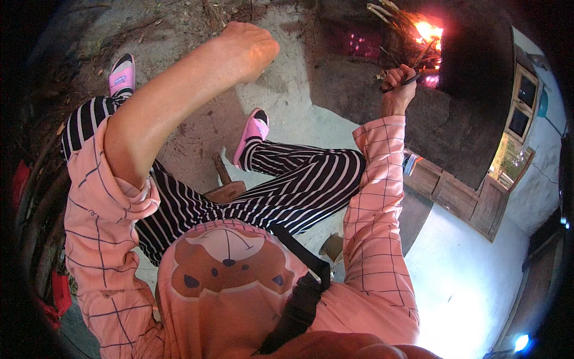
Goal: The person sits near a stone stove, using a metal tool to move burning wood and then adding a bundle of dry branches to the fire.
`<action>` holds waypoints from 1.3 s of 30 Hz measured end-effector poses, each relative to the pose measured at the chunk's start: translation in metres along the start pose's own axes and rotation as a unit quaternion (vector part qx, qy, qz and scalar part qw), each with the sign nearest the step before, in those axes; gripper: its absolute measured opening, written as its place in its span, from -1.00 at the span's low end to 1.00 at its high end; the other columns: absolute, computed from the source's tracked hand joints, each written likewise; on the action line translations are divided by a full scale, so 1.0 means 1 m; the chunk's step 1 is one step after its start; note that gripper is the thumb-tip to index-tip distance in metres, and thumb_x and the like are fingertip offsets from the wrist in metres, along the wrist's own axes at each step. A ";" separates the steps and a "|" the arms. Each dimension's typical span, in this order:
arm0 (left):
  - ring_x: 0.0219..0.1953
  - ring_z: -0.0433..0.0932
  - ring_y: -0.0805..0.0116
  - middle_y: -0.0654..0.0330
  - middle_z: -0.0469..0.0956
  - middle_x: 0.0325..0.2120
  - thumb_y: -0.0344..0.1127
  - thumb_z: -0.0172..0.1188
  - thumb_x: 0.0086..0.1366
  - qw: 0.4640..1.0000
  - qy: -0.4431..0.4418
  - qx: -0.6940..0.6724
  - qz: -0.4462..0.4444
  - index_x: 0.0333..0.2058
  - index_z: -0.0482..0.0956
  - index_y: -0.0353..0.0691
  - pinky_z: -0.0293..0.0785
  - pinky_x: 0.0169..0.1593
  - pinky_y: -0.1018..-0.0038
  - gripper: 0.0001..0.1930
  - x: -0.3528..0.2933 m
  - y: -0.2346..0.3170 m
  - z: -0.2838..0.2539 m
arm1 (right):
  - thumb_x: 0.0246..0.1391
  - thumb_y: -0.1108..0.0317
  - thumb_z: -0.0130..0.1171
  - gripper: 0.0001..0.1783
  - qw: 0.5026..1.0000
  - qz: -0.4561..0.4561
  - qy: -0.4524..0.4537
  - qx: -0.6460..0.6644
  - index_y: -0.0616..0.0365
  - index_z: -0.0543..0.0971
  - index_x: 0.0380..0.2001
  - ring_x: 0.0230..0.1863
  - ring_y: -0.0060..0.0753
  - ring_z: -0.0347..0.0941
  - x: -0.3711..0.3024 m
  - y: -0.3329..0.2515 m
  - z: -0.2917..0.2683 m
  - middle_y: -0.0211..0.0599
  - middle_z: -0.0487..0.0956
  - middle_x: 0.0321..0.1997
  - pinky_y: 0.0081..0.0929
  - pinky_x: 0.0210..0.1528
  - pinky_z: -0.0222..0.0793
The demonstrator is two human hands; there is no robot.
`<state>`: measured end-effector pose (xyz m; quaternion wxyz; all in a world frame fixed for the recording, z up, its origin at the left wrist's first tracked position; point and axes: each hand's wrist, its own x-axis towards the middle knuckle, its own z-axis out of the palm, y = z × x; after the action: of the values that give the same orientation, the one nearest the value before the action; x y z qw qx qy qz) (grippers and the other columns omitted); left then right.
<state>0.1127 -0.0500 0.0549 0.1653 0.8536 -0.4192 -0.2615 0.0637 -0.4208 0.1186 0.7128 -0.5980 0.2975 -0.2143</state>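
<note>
The dark, curved tool (411, 79) is in the right hand (399, 87), just short of a fire (429, 33) burning at the dark hearth (439, 122). The right grip is closed around it, fingers wrapped over, and a bit of the tool shows at either side of the fist. Its full shape is hidden, so whether it is a pair of tongs or some other implement cannot be told. Just beyond the knuckles lie thin sticks (406, 25), some running into the flames.

With the fist this near the heat, the person would probably do best to hold the tool by its far end, with the wrist back and to the side of the flame. Small, slow movements should disturb the loose sticks least, and the pink sleeve (378, 164), which reaches down almost to the wrist, ought to be kept well clear.

The left hand (251, 51) is raised well apart from the fire, over the pale floor (281, 90), with its back toward the view; its fingers are hidden, so whether that grip is wide, narrow or holding something cannot be told. Farther out come the striped trousers (311, 167), a pink sandal (253, 133) on the floor, and a low wooden stool (227, 190) between the legs.
</note>
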 end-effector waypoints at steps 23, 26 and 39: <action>-0.01 0.46 0.06 0.07 0.49 -0.22 -0.26 0.30 0.10 0.997 0.066 -0.028 0.018 -0.22 0.51 -0.20 0.35 0.06 0.11 -0.71 0.002 -0.009 0.011 | 0.14 0.43 -0.04 -0.73 0.994 0.027 0.001 0.110 0.02 0.20 -0.61 -0.68 -0.71 -0.12 -0.082 -0.012 0.032 -0.60 0.01 -0.65 -0.68 -0.74 -0.19; -0.01 0.46 0.06 0.07 0.49 -0.21 -0.26 0.30 0.10 0.997 0.071 -0.022 0.025 -0.21 0.52 -0.20 0.36 0.06 0.12 -0.71 0.002 -0.011 0.013 | 0.17 0.42 -0.06 -0.74 0.991 0.038 0.004 0.129 0.03 0.22 -0.60 -0.68 -0.71 -0.12 -0.077 -0.010 0.028 -0.61 0.01 -0.65 -0.68 -0.73 -0.20; 0.02 0.44 0.07 0.08 0.49 -0.18 -0.26 0.28 0.14 0.998 0.050 -0.016 0.017 -0.18 0.52 -0.20 0.35 0.09 0.13 -0.71 0.003 -0.005 0.006 | 0.28 0.28 -0.08 -0.70 0.993 -0.071 0.077 -0.053 0.28 0.46 -0.43 -0.69 -0.68 0.11 -0.056 0.002 0.030 -0.45 0.29 -0.60 -0.71 -0.72 -0.03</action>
<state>0.1133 -0.0500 0.0466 0.2043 0.8554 -0.4209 -0.2222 0.0432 -0.3612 0.1290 0.6379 -0.6366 0.3191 -0.2934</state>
